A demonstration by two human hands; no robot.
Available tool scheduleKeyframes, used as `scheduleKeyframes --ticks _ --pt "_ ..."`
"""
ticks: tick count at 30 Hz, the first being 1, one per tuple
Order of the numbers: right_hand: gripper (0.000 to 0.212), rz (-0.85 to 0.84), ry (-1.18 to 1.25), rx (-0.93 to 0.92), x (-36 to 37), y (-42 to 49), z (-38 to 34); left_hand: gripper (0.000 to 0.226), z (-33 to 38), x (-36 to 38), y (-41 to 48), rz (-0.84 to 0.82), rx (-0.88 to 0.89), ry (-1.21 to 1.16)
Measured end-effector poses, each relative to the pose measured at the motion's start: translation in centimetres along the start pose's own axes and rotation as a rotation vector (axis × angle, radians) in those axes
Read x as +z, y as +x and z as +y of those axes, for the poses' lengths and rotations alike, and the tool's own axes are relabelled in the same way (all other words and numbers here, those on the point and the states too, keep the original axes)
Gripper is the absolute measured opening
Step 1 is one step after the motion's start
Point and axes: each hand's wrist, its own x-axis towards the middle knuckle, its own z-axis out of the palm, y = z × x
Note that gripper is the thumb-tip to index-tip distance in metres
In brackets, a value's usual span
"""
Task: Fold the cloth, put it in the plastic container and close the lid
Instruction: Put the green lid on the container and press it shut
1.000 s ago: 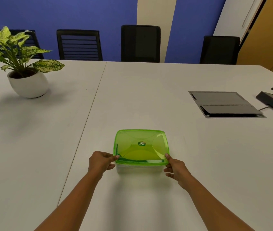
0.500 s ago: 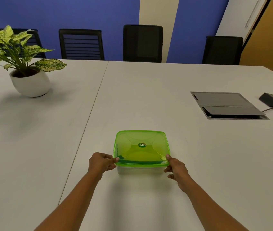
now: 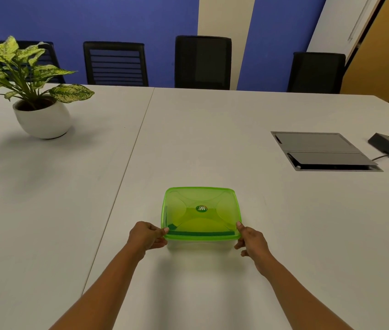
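1. A person's two bare arms reach forward over a white table (image 3: pixel 212 144).
2. The left hand (image 3: pixel 146 236) pinches the near left corner of a translucent green lid (image 3: pixel 200 211), its grip clamped there with the thumb on top of the rim.
3. The right hand (image 3: pixel 251 240) pinches the near right corner, its grip clamped the same way.
4. The lid sits flat on a clear plastic container (image 3: pixel 203 245), directly between the two grips.
5. A dark green cloth (image 3: pixel 199 233) shows through the lid as a band along the near edge, between the grips.
6. Well beyond the left grip stands a potted plant (image 3: pixel 38 101).
7. Well beyond the right grip, a grey panel (image 3: pixel 319 151) is set into the table.
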Motion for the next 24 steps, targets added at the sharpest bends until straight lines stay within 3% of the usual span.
scheduleKeyframes --ticks 6,10,15,18,24 --pt "0.038 0.016 0.040 0.002 0.4 -0.3 0.4 0.020 0.1 -0.1 -0.1 -0.044 -0.021 -0.003" --pt "0.027 0.037 0.181 -0.067 0.5 -0.4 0.8 0.015 0.2 0.0 -0.3 -0.023 -0.009 -0.027" --pt "0.051 -0.049 0.186 -0.176 0.0 -0.4 1.4 0.057 0.2 0.2 -0.5 0.033 0.114 0.100" --pt "0.052 -0.044 0.221 -0.189 0.1 -0.2 1.2 0.061 0.6 0.4 -0.9 0.022 0.192 0.160" --pt "0.052 -0.008 0.386 -0.078 0.4 0.6 1.1 0.060 0.9 0.2 -1.1 -0.023 0.187 0.171"
